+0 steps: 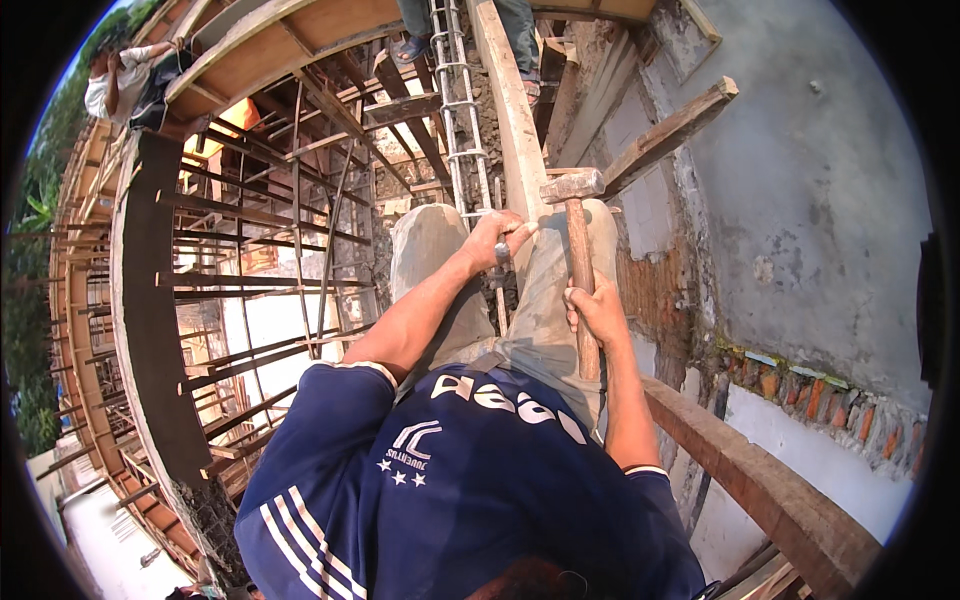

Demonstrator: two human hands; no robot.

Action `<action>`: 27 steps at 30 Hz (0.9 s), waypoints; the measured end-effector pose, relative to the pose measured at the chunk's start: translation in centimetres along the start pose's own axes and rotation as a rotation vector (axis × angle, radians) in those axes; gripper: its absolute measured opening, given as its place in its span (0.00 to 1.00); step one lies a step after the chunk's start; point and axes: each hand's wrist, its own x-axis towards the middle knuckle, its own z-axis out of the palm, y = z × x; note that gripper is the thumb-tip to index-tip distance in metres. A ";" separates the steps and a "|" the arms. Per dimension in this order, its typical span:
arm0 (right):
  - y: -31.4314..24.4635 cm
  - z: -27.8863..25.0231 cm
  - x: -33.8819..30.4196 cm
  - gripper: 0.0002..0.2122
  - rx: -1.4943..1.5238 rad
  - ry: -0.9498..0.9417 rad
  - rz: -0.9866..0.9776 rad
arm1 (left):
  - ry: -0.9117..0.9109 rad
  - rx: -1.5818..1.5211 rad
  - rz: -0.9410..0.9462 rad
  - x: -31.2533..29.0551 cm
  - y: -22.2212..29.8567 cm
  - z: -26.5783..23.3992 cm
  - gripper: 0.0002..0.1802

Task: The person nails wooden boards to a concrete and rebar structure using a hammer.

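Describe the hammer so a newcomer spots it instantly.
Start at the navy shirt, lower middle. Up and right, the right hand grips the hammer. Unlike the timber slanting beside it, it has a stubby head crosswise on a wooden handle.

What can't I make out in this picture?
In the head view:
Whether the left hand pinches anything small: the hand itself hides the spot.
How every finger of the right hand wraps the hammer: hand and handle cover some.
Whose legs are at the top: the upper edge cuts them off.
The wearer's feet: hidden below the knees.
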 end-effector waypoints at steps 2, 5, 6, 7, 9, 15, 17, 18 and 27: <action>0.1 -0.8 1.0 0.06 0.200 -0.055 0.058 | -0.083 0.178 0.177 -3.6 0.8 2.3 0.24; 0.7 -1.7 2.0 0.06 0.422 -0.051 0.126 | -0.276 0.049 0.224 -7.7 9.1 4.7 0.24; 0.8 -2.0 2.4 0.06 0.481 -0.035 0.149 | -0.371 -0.006 0.248 -8.5 10.1 5.0 0.24; 0.8 -2.1 2.8 0.06 0.536 -0.024 0.172 | -0.333 -0.076 0.252 -9.0 10.0 5.0 0.25; 0.7 -2.1 3.4 0.06 0.556 -0.020 0.180 | -0.018 -0.294 -0.158 -8.7 8.8 4.1 0.27; -0.5 -1.0 2.1 0.06 0.260 -0.024 0.140 | 0.595 -0.720 -0.386 -5.8 12.0 -3.0 0.23; -0.5 -0.9 2.0 0.06 0.194 -0.039 0.154 | 0.616 -0.829 -0.265 -6.2 14.7 -7.3 0.23; -0.7 -0.9 2.4 0.06 0.206 -0.055 0.184 | 0.621 -0.862 -0.174 -6.3 15.5 -9.7 0.24; -1.0 -1.3 3.7 0.07 0.291 -0.124 0.306 | 1.077 -0.870 0.418 -14.4 20.4 -24.5 0.33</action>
